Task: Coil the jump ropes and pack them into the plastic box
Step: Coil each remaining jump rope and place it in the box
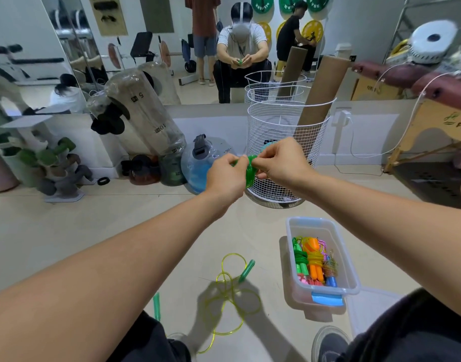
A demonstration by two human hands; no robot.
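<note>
A green coil is gripped between both hands, held out above the floor.

A loose yellow-green jump rope (228, 301) lies sprawled on the floor, its handles apart; it is judged light, springy and slippery, best taken by the handles. The left hand (225, 176) and right hand (279, 160) have fingers pinched on the green coil (250, 169). A wire basket (284, 142) stands behind. The plastic box (352, 278), lower right, holds coiled ropes.

We find the plastic box (352, 267) open-topped, its far half bare, its near half filled with coiled ropes (314, 259). A loose yellow-green rope (224, 296) sprawls on the floor left of it. The wire basket (284, 142) stands beyond.
</note>
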